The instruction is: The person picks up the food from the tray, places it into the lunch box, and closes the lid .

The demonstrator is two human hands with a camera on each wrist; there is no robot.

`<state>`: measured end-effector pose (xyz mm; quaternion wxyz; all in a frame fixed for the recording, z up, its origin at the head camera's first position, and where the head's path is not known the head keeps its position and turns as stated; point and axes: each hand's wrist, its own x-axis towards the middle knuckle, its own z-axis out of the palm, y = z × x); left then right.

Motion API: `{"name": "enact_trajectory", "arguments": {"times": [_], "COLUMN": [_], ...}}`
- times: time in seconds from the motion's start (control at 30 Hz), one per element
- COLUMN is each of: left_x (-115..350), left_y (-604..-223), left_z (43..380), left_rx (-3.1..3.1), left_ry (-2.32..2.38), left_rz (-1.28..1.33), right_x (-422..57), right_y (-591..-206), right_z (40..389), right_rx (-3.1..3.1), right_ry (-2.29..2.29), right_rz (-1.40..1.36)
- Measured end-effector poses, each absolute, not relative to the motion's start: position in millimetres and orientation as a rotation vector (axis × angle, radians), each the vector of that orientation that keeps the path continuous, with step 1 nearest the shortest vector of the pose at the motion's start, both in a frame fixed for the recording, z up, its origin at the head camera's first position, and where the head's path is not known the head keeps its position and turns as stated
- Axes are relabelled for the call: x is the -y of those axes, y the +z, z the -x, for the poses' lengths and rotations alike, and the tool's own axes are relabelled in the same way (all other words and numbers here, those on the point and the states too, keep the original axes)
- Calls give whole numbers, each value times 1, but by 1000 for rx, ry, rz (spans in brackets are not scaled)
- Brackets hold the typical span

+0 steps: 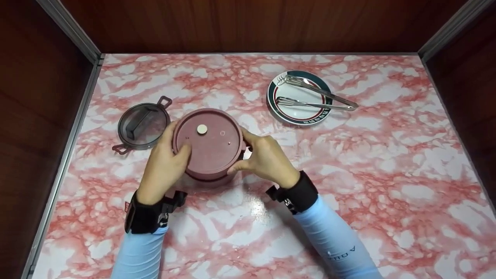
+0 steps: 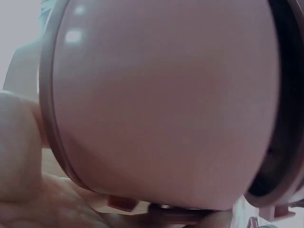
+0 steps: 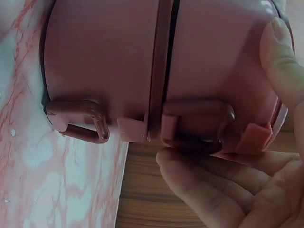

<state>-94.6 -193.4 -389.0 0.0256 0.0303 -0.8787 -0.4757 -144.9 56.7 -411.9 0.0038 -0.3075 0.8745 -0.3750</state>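
Observation:
Both hands hold a dusty-pink pot with a flat round top bearing a cream knob. My left hand grips its left side, the thumb over the top's edge. On the other side my right hand has its thumb against the pot's wall and its fingers beneath a side handle. Below this pot is a second pink pot with a similar handle. A dark gap shows between the two pots in both wrist views.
A glass lid with a dark bar grip and two reddish side handles lies just left of the pots. At the back right, metal tongs rest across a green-rimmed white dish. Brown panels wall the marbled table.

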Motion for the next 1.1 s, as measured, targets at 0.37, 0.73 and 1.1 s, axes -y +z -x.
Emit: {"name": "enact_trajectory", "arguments": {"times": [0.37,0.73,1.1], "left_x": [197,218,222], "left_y": [-395,-404,-406], "left_z": [102,111,116], "left_rx": [2889,2836,2910], "left_ry": [-1290,-1361,-1434], "left_rz": [-105,-29,-72], "right_x": [-59,-72,-63], "right_y": [-415,-435,-436], "right_z": [144,150,143], "right_rx": [-2670,-2584,-2297], "right_ry": [-1199,-1217,-1592], "right_rz": [942,985,806]}}
